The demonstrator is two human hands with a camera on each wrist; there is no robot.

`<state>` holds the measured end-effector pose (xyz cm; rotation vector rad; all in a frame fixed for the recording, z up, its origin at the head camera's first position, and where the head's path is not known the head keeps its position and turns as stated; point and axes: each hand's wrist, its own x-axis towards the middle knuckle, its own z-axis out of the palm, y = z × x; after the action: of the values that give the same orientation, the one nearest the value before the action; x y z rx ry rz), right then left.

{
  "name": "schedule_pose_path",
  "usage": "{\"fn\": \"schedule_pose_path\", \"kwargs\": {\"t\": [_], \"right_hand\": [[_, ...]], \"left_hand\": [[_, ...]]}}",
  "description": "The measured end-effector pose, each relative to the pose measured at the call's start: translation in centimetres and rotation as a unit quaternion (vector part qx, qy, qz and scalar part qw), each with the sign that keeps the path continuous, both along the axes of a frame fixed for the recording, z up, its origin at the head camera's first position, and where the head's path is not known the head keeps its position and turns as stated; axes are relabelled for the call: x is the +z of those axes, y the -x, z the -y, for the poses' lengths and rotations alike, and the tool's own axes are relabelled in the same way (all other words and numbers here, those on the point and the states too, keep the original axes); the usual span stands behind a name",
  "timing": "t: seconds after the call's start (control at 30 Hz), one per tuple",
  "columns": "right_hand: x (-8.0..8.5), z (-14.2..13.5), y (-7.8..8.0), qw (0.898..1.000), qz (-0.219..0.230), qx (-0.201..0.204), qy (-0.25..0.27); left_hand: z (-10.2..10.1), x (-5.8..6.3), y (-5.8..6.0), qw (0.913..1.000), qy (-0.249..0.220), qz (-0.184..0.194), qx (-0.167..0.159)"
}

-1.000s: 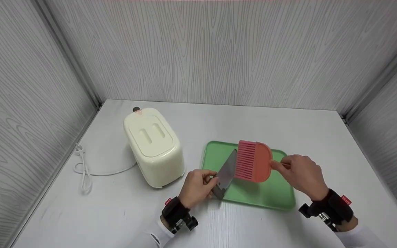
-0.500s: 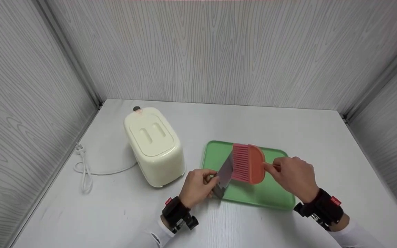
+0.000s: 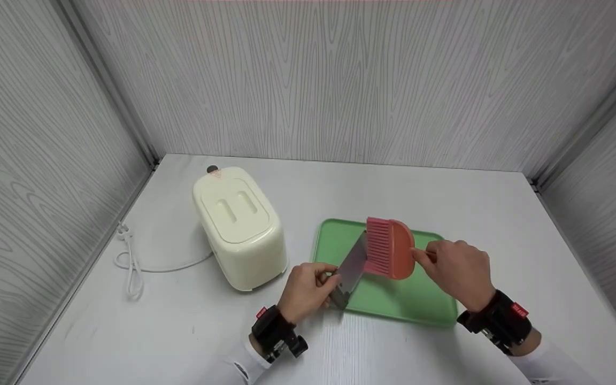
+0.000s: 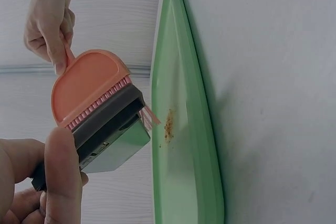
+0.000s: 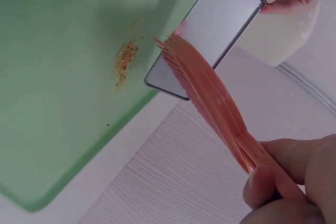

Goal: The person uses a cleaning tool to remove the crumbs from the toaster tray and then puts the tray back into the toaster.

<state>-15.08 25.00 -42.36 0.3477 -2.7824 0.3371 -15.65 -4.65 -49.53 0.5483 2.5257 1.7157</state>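
Pale wood-grain walls [image 3: 318,80]: rising at the far side, the left and the right, hemming the whole scene in.
White table [image 3: 490,208]: stretching out between those walls, pale and flat.
Cream appliance [image 3: 238,230]: standing on the left half of the table, turned slightly askew, showing a dark knob [image 3: 212,169] at its far end.
Green tray [image 3: 420,302]: lying flat to the right of the appliance, right under the action!
Right hand [image 3: 460,272]: up at the tray's right edge, pinching the orange brush [image 3: 402,250] firmly by its short handle.
Left hand [image 3: 303,290]: over by the tray's near left corner, clamped with thumb and fingers on the near end of the grey metal plate [image 3: 352,267]; well apart from the right hand.
Orange brush: held above the tray with pink bristles [image 3: 378,248] pointing left, meeting the plate's far part; cannot tell the exact contact.
Grey metal plate: tilted steeply, raised over the tray's left half, slanting from near left to far right.
White cord [image 3: 171,269]: trailing from the appliance's left side, bundled near the left wall.
Brown crumbs [image 5: 126,59]: scattered in a small patch on the tray, just beside plate and bristles in the right wrist view.
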Motion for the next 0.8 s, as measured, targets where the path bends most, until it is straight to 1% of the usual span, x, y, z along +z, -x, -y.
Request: {"fn": "schedule_pose_path", "kwargs": {"t": [0.1,0.23,0.6,0.8], "right_hand": [[-0.1,-0.1,0.1,1.0,-0.022,0.001,-0.011],[-0.2,-0.3,0.4,0.999,-0.035,-0.002,-0.015],[-1.0,-1.1,1.2,0.999,-0.044,-0.024,-0.019],[-1.4,-1.7,1.4,0.999,-0.038,-0.035,-0.016]], "left_hand": [[0.0,0.0,0.0,1.0,-0.002,0.001,-0.002],[0.0,0.0,0.0,1.0,0.001,0.002,0.0],[-0.1,0.2,-0.1,1.0,0.001,0.004,-0.004],[0.0,0.2,-0.1,0.9999,0.005,0.009,-0.008]]}}
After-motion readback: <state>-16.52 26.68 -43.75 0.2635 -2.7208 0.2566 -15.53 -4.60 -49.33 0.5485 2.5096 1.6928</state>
